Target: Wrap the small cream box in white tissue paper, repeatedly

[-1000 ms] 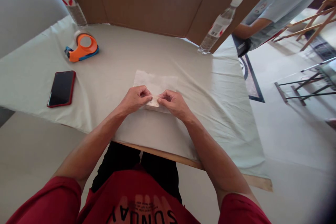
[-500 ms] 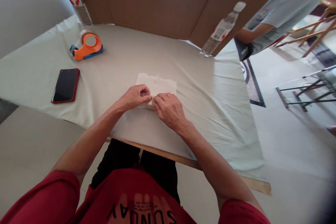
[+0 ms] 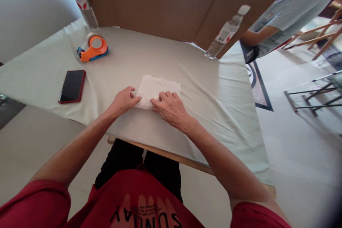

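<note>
And here are both hands at the paper (image 3: 160,84), a white sheet lying on the pale cloth (image 3: 229,121), right in front of the wearer and in from the table's near edge. The left hand (image 3: 124,101) is at the sheet's left side, thumb and fingers spread apart, nothing gripped between them, the thumb tip right at the edge; touching or just above, I can't tell. Over on the right, the right hand (image 3: 171,108) lies palm down across the near right part, fingers bent, thumb reaching inward. Is it pinching a bit of paper? Can't tell from here. The near strip looks creased between the two hands!

Out to the left, the phone (image 3: 72,86) lies face up in its red case, screen dark. Beyond it sits the tape dispenser (image 3: 97,50), orange and blue, near the left bottle (image 3: 84,7). The right bottle (image 3: 226,35) stands across the table, and brown cardboard (image 3: 160,3) rises along the back. Past that, a person's pale sleeve (image 3: 290,19) shows.
</note>
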Available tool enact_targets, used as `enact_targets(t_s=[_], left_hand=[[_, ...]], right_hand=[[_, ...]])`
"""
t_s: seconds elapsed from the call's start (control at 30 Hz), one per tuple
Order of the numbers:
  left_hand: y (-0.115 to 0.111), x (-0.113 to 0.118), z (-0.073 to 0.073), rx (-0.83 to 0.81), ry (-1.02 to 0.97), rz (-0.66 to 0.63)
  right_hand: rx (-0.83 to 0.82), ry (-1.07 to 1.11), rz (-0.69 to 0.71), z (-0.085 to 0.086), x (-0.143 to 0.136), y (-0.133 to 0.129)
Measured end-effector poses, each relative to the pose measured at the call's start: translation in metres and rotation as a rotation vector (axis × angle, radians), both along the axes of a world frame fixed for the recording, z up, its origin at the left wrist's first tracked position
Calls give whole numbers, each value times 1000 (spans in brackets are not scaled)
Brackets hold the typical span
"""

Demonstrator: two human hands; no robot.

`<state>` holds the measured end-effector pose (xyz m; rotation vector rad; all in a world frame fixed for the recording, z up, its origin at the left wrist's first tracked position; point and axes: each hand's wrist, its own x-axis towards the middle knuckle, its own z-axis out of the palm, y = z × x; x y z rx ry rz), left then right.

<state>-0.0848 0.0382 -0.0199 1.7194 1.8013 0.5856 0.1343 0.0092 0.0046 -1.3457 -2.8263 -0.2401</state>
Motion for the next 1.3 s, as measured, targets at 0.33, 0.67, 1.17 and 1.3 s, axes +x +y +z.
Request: enact_targets(t_s=[0.33,0.67,1.17,1.3], left_hand=[[2,0,4,-235,-260,94],[2,16,17,-252,-478,37],[0,42,16,-350,-935,78],[1,52,22,-297,-789,7]], right_hand=[[-17,-24,47,0,-2,8],[-31,-32,53,2,-2,9],[-62,70,2,6,0,12],[-111,96,-7,8,5,10]])
